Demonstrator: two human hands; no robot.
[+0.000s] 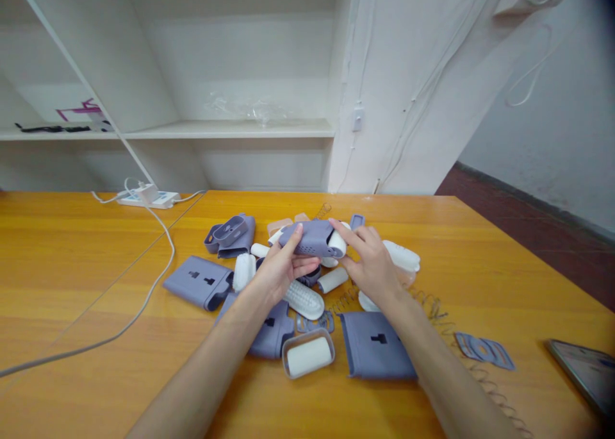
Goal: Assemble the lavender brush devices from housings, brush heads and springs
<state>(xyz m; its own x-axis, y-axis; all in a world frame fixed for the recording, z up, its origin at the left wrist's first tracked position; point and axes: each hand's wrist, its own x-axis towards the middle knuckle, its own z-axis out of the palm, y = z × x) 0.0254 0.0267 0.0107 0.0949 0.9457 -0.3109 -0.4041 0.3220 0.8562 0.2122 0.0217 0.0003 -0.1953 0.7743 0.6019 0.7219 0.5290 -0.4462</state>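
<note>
Both hands hold one lavender plastic housing [314, 238] above a heap of parts on the wooden table [72, 253]. My left hand [279, 267] grips its left end, thumb below and fingers on top. At the right end, my right hand [369, 259] has its fingers on a white roller [337, 243] that sticks out of the housing. Under the hands lie a white brush piece [303, 299], a small white cylinder [332, 279] and more lavender shells [199, 281].
A clear case holding a white roller [308, 354] and a lavender cover [375, 345] lie near the front. Metal springs [435, 307] and flat lavender pieces [484, 349] are to the right, a tablet [586, 370] at the far right. A power strip [147, 198] and its cable [158, 279] are on the left.
</note>
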